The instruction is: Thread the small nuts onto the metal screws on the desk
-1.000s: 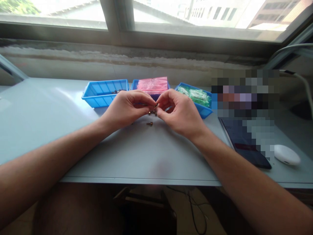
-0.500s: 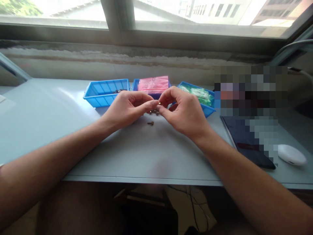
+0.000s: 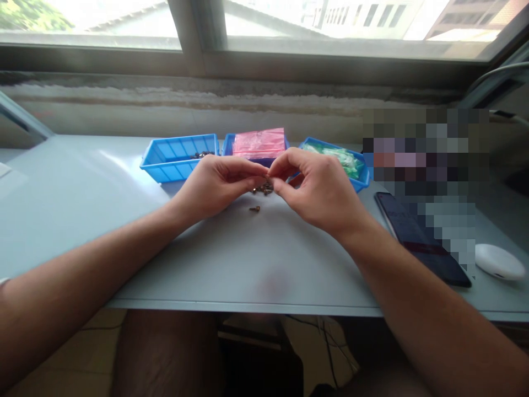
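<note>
My left hand [image 3: 215,184] and my right hand [image 3: 320,190] meet over the grey table [image 3: 248,259], fingertips pinched together around a tiny metal part I cannot make out, just above a small pile of dark screws [image 3: 263,190]. One loose screw [image 3: 255,209] lies on the table just in front of the hands. Behind them stand three blue bins: the left bin [image 3: 173,160] holds a few dark screws at its right end, the middle bin [image 3: 230,144] holds a pink bag [image 3: 258,143], the right bin [image 3: 360,179] holds green bags [image 3: 341,157].
A dark phone [image 3: 417,237] lies flat at the right, with a white mouse [image 3: 499,261] beyond it. A window and concrete sill run along the back. The table's front edge is close to me, with cables on the floor below.
Both hands have stayed pinched together over the screw pile, with only slight finger movement. The view has shifted a little to the left.
</note>
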Available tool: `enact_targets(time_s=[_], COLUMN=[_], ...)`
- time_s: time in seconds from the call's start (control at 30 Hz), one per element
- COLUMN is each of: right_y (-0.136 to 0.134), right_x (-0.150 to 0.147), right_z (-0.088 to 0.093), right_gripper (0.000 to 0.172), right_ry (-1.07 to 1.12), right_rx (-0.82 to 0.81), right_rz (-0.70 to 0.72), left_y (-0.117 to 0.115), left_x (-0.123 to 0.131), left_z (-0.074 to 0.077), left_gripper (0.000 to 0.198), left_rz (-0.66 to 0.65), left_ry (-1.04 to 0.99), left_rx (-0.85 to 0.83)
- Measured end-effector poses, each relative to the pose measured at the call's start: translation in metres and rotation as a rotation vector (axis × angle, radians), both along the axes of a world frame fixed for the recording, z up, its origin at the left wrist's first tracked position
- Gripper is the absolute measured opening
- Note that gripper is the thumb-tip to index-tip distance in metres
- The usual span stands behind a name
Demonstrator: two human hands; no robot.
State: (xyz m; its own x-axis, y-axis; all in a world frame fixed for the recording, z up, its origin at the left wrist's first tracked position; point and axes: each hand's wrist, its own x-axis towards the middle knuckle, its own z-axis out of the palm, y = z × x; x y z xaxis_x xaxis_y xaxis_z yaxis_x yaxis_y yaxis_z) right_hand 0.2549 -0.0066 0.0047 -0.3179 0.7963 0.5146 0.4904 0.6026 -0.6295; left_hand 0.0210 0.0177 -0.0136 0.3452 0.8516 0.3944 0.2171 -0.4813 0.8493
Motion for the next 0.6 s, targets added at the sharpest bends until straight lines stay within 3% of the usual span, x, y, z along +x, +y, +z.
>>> enact_targets(time_s=[0.13, 0.37, 0.47, 0.6], right_y=[-0.003, -0.009, -0.012, -0.016], right_x=[0.001, -0.007, -0.013, -0.021], right_z=[0.002, 0.008, 0.016, 0.024], right_gripper=[0.02, 0.022, 0.022, 0.019], right_ry=[0.013, 0.031, -0.076, -0.177], right_rx=[-0.072, -0.105, -0.052, -0.045], right_rz=[0.02, -0.017, -0.103, -0.213], left_y=[-0.002, -0.008, -0.01, -0.011], left_x=[0.001, 0.004, 0.004, 0.003], left_z=[0.002, 0.006, 0.008, 0.009], left_gripper=[0.018, 0.02, 0.017, 0.032], left_rz=[-0.026, -0.004, 0.014, -0.004], left_ry=[-0.025, -0.162, -0.175, -0.167], left_rx=[0.025, -0.092, -0.128, -0.168])
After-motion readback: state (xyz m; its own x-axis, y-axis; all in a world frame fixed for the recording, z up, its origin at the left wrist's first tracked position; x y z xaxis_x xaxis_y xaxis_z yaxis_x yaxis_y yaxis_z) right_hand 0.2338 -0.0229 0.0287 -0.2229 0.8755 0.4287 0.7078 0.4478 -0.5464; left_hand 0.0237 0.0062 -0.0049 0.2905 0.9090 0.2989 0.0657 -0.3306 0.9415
